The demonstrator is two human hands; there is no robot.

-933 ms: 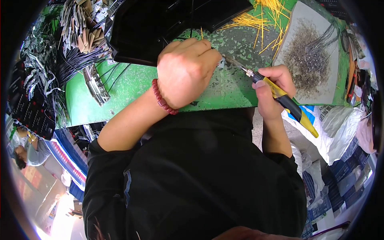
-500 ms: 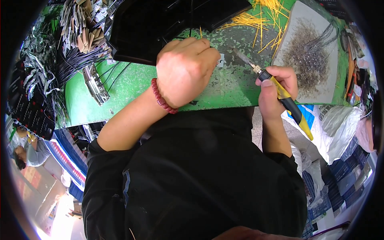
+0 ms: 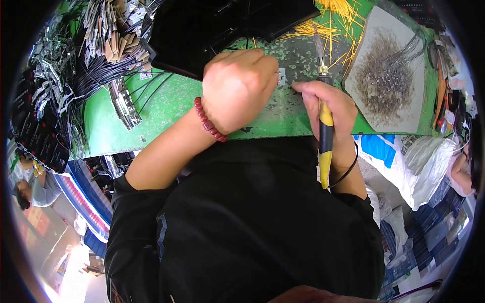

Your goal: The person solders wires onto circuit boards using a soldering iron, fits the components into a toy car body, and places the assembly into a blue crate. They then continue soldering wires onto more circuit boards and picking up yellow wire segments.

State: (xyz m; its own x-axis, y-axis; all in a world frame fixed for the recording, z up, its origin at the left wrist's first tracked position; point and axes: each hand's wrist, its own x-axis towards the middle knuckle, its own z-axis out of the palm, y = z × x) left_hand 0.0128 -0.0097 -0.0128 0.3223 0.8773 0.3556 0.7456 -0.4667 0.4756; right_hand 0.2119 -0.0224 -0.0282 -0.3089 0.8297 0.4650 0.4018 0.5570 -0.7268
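My left hand (image 3: 237, 88) is curled into a fist over the worn green bench top (image 3: 166, 108), a red bead bracelet (image 3: 208, 121) on its wrist. It presses on a small pale part (image 3: 282, 77) that peeks out at its right edge; what the fingers hold beneath is hidden. My right hand (image 3: 328, 106) grips a soldering iron (image 3: 325, 126) with a black and yellow handle, tip pointing up and away from me. Its fingertips reach toward the small part beside my left fist.
A pale tray (image 3: 389, 76) of grey wire scraps lies at the right. Yellow wire pieces (image 3: 333, 20) are scattered at the back. A black box (image 3: 222, 25) stands behind my hands. Black cable bundles and metal connectors (image 3: 124, 103) crowd the left. Another person (image 3: 30, 187) is at far left.
My right hand has swung the soldering iron from slanting left to nearly upright, and has moved left toward my left fist. The left hand has stayed in place.
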